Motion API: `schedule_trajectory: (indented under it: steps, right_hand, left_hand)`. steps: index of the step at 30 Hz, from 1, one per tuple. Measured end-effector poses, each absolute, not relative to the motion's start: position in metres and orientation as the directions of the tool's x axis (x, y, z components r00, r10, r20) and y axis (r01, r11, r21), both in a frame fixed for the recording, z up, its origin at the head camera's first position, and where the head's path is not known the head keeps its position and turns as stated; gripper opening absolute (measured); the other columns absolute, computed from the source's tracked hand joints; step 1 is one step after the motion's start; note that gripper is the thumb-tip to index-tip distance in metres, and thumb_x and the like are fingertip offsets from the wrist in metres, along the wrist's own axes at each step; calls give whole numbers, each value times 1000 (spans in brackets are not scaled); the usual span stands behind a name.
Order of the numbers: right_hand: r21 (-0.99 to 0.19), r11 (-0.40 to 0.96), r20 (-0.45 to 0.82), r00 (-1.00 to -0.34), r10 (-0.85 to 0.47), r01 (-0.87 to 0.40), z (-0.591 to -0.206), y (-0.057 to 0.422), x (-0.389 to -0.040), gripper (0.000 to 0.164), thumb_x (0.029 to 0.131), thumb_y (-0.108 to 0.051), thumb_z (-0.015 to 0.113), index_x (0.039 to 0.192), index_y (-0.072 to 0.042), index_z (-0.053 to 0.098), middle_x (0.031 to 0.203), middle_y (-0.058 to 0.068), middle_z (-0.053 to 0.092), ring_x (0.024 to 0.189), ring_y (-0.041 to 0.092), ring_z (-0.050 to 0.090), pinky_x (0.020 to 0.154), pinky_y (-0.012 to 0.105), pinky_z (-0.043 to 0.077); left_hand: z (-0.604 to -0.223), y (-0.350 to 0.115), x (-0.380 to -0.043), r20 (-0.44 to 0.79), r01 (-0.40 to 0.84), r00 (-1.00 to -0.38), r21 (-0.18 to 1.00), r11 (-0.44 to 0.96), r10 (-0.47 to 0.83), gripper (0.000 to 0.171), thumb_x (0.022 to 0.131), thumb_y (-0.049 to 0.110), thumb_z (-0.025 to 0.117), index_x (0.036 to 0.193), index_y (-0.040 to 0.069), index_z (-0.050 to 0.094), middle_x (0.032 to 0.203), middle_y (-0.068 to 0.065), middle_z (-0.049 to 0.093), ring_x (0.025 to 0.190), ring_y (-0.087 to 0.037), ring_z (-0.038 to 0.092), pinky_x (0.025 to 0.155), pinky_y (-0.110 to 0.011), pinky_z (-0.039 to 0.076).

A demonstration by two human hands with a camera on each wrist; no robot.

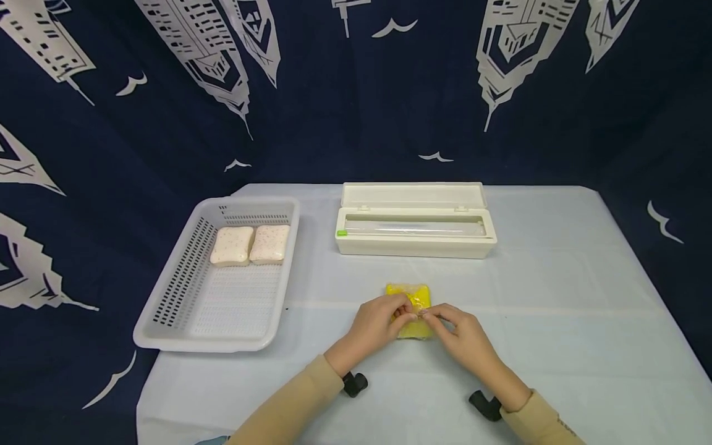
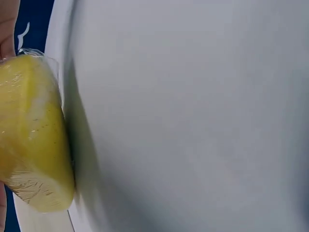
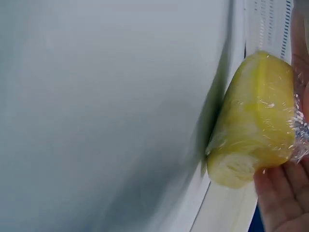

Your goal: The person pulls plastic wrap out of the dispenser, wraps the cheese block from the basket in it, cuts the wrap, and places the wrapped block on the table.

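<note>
A yellow block [image 1: 408, 296] with rounded edges lies on the white table, wrapped in clear cling film [image 3: 300, 123]. My left hand [image 1: 375, 321] is over its left side, thumb and fingertips pinching the film near the middle of the top. From the right, my right hand [image 1: 464, 340] pinches the film between thumb and forefinger, fingertips close to those of the left. The left wrist view shows the block [image 2: 34, 125] side-on, its film smooth on the side and creased at one end. In the right wrist view the film is bunched beside my right hand [image 3: 285, 198].
Behind the block stands a cream cling film dispenser [image 1: 414, 246], lid raised, a clear roll inside. At the left, a white perforated basket [image 1: 217, 343] holds two pale speckled bread-like slices [image 1: 250, 244] side by side. A dark blue patterned curtain [image 1: 361, 111] hangs behind the table.
</note>
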State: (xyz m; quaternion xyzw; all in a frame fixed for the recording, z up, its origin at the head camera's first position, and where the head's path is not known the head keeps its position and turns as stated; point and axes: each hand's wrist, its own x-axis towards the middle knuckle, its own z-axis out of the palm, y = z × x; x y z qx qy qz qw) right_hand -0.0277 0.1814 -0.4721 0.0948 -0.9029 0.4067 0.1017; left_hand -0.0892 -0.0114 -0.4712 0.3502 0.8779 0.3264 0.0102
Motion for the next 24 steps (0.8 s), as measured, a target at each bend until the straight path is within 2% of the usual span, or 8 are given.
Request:
schedule_trajectory:
  steps: [4,7,10,13,15,17,19,24]
  right_hand:
    - [-768,585,292,-955,-45,-262,-474,184,-28,17,94,-5,64,110,-5,68,111,5,69,103,19,67,83,30,58]
    - [-807,561,246,-969,37,-184,-476,183,-24,19,92,0,65,111,-1,64,111,9,64,103,15,64,80,22,57]
    - [-860,510,33,-993,109,28,-478,182,-21,24,91,-4,66,114,-1,59,111,10,66,98,13,65,75,17,55]
    - [-877,426,-186,-974,127,223,-478,182,-18,40,92,-12,68,127,1,53,120,19,66,103,24,68,78,21,56]
    - [-866,404,-265,-955,131,295,-479,182,-17,50,92,-15,69,135,-1,48,122,20,67,108,29,68,82,27,57]
    - [-862,406,-272,-953,132,303,-480,182,-18,54,93,-13,68,140,-1,45,128,21,64,111,30,67,85,29,57]
    - [-863,402,-274,-952,134,305,-482,182,-20,53,93,-10,67,141,-1,46,122,20,67,106,27,69,83,28,57]
    - [-901,263,-317,-938,139,344,-486,180,-24,41,93,-5,66,130,8,53,106,19,69,91,17,71,75,23,58]
  left_hand:
    - [-469,-12,-94,177,527,-812,632,568,557,14,95,29,65,94,15,61,84,5,65,75,-3,56,67,-13,45]
    - [-468,-11,-98,125,441,-852,695,568,508,15,96,27,65,94,14,60,84,5,63,75,-3,55,67,-15,46]
    - [-468,-10,-101,83,380,-870,741,554,486,14,96,26,64,93,13,58,84,5,61,74,-3,54,67,-15,46]
    - [-467,-8,-102,62,363,-871,751,551,488,13,97,25,64,93,14,58,84,5,59,73,-3,52,66,-15,45]
    - [-466,-7,-102,59,368,-866,747,554,496,13,97,26,64,93,15,57,83,5,58,73,-3,51,65,-15,44]
    - [-466,-7,-102,64,381,-862,737,559,503,13,97,26,64,93,15,57,83,6,58,73,-3,51,64,-14,43]
    - [-466,-7,-102,66,386,-861,732,561,505,14,97,27,64,93,16,57,82,6,58,73,-2,51,64,-14,43]
    - [-465,-7,-104,73,384,-862,741,551,502,14,97,26,64,94,14,58,82,5,59,73,-3,52,65,-15,44]
